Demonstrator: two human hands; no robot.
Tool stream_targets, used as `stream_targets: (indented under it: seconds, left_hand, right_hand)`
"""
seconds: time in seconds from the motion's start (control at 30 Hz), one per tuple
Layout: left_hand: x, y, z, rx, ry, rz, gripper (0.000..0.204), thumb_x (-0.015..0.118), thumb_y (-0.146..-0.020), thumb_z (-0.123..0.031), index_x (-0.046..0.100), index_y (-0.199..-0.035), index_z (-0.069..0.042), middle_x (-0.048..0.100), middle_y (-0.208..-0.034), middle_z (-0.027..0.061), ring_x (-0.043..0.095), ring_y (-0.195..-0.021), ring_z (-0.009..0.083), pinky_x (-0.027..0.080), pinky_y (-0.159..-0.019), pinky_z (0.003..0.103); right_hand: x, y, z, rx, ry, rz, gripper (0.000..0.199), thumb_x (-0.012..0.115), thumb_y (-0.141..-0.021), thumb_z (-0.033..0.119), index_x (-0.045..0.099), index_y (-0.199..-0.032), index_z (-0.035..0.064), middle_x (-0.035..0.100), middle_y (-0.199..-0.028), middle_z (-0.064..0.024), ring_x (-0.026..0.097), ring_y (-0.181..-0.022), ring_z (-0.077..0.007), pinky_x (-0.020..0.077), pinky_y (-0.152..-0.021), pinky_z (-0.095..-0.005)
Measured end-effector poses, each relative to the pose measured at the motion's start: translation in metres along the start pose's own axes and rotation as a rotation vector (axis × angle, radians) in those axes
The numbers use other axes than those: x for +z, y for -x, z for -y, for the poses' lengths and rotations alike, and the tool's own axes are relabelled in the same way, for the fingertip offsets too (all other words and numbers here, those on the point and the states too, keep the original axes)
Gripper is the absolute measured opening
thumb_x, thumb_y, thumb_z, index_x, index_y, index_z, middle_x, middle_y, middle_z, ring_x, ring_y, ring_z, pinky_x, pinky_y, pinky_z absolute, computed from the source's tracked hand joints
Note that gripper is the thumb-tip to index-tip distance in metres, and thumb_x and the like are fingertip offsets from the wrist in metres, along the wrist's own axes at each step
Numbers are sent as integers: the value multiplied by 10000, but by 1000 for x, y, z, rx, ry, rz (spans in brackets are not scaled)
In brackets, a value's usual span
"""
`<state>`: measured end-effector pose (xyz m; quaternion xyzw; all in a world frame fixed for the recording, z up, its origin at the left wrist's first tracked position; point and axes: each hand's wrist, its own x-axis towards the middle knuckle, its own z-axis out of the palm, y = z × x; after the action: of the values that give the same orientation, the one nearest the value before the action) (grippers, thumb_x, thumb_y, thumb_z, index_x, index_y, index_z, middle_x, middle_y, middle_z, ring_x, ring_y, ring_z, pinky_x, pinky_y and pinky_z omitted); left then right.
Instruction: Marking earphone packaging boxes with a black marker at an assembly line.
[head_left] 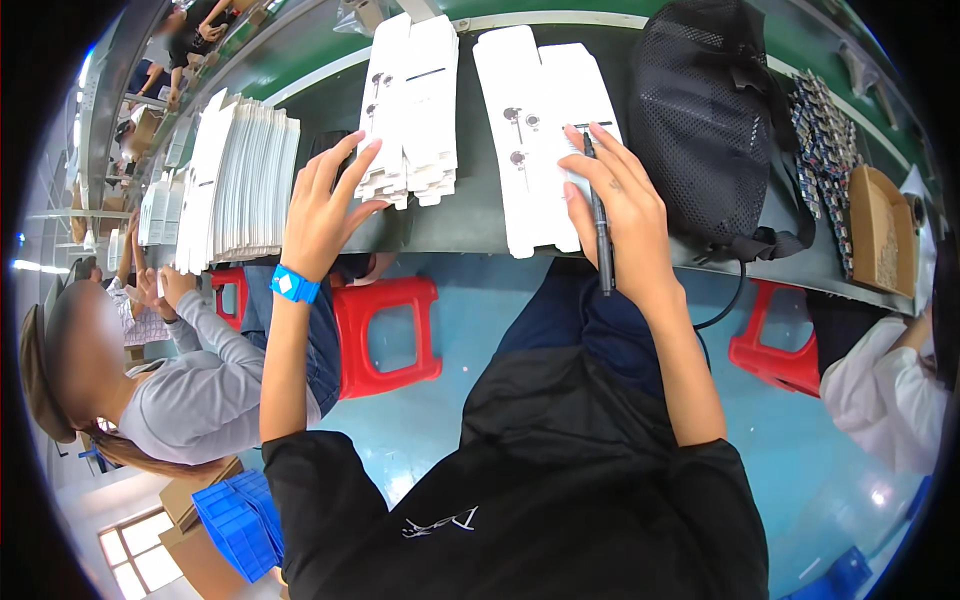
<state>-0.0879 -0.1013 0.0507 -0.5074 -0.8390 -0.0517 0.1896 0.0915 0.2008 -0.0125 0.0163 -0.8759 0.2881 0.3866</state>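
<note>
Dark worktop [478, 205] spans the front of a busy workshop, and on it lies the white carton pile [520, 200], its lower end reaching the front edge. Two overlapping panels show; how many sheets lie beneath cannot be told. At the pile's right half, the person's right hand [630, 210] holds one black pen [605, 255] lengthwise among the fingers, fingertips on the card; the exact pinch is hard to make out. Left of the pile, across a narrow strip of bare worktop, is one stepped carton stack [425, 110]. The left hand [322, 215] is at that stack's near left corner, fingers spread wide, thumb apart, holding nothing; whether it touches the card is unclear.

Farther left of the pile stands one long carton row [260, 180], its sheets too many to count. Just right of the pile, one black mesh bag [700, 120] leaves little room; beyond it are bundled small parts [825, 140] and one cardboard tray [862, 230].

Below the pile's level, three red stools show, two left and one right, all partly hidden. Open blue floor [440, 430] lies between them. One co-worker [200, 390] sits left of the pile; another [885, 400], far right, is cut off.
</note>
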Motion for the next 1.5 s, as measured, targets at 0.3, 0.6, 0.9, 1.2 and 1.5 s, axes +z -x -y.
stream_targets:
  seconds: [0.3,0.6,0.9,1.2,1.5]
  left_hand:
    - [10,14,0,59,-125,-114,700,854,-788,-228,595,-1431,-136,587,-1393,64,572,-1202,302,467,-996,440]
    - [15,18,2,64,-178,-176,712,889,-749,-224,613,-1398,-129,608,-1373,65,587,-1190,305,467,-990,434]
    - [23,13,3,17,-131,-197,632,847,-761,-142,634,-1356,-138,597,-1354,62,571,-1185,297,449,-992,443]
    - [-10,15,-72,-312,353,-291,428,794,-868,-82,654,-1269,-29,636,-1244,149,632,-1053,273,513,-895,358]
    - [43,-16,-162,-296,571,-258,833,893,-778,-293,529,-1470,-7,596,-1439,148,600,-1222,300,457,-995,389]
  right_hand:
    - [2,0,1,-11,4,-10,220,725,-866,45,708,-1085,52,713,-1158,-183,612,-1298,-367,516,-1028,-458]
    - [-2,-1,3,26,-20,39,206,671,-899,17,690,-1103,26,697,-1336,-161,571,-1363,-381,468,-1106,-452]
    - [-2,0,2,-11,-19,-10,226,715,-869,37,707,-1095,47,718,-1203,-182,607,-1303,-379,507,-1050,-456]
    - [-1,1,-2,1,7,-19,229,722,-857,47,708,-1086,55,712,-1191,-184,618,-1280,-379,517,-1026,-467]
    - [-7,-10,9,-77,107,-44,301,710,-863,46,700,-1162,66,707,-1225,-147,558,-1335,-382,453,-1088,-493]
